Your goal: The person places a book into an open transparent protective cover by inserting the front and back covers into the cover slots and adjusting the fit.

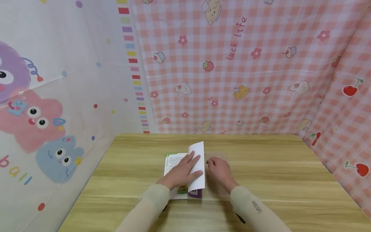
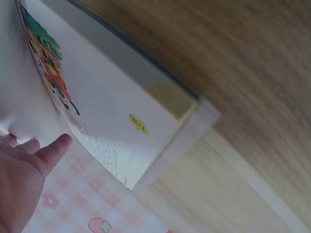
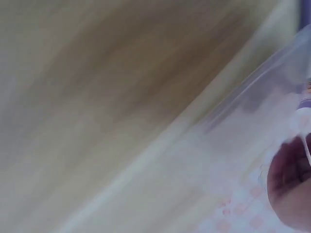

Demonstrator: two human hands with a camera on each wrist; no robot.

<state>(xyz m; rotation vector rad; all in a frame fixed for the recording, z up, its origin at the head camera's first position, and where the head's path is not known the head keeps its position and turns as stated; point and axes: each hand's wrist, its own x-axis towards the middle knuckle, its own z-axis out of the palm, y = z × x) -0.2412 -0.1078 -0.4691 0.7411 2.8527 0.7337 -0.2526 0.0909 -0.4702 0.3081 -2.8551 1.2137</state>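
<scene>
An open book (image 1: 173, 162) with printed text lies on the table, a white leaf (image 1: 200, 175) standing up from it. My left hand (image 1: 183, 170) rests across the book, its fingers spread straight against that leaf. In the left wrist view, the pages (image 2: 109, 82) show a colourful picture and a small yellow oval. To the right of the leaf, my right hand (image 1: 221, 169) has its fingers curled and pinches a clear plastic cover (image 3: 218, 150) reaching out from the book. A purple part (image 1: 195, 194) of the book shows under the leaf.
The wood-grain table (image 1: 275, 180) extends around the book on all sides. A pink checked cloth (image 1: 232, 74) hangs behind it and along the right. At the left stands a white cloth (image 1: 95, 80) with cartoon figures.
</scene>
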